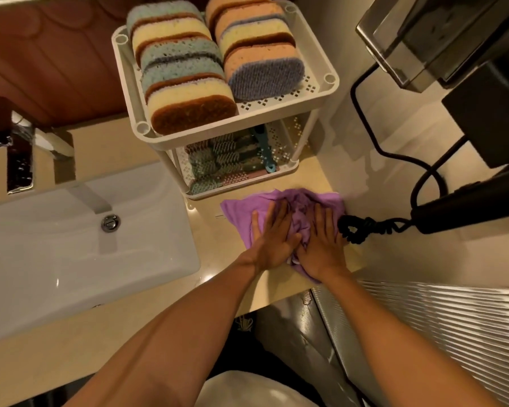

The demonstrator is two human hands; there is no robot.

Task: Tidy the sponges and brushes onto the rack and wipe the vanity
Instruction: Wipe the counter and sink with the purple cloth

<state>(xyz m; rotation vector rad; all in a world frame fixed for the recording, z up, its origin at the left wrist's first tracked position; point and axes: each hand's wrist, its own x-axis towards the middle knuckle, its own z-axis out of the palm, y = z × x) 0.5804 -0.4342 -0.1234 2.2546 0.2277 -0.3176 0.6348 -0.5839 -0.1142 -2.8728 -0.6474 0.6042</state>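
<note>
A crumpled purple cloth (301, 202) lies on the beige vanity top (212, 259) just in front of the white two-tier rack (279, 113). My left hand (272, 237) and my right hand (321, 245) press flat on the cloth side by side, fingers straight and pointing toward the rack. Two rows of sponges (185, 80) in blue, yellow, orange and purple stand on the rack's top shelf. Brushes (218, 160) and a blue handle (266, 154) lie on the lower shelf.
A white sink basin (56, 259) with a chrome tap (53, 142) fills the left. A black coiled cord (356, 229) from a wall-mounted hair dryer (467, 204) touches the counter beside my right hand. The vanity's front edge is near my forearms.
</note>
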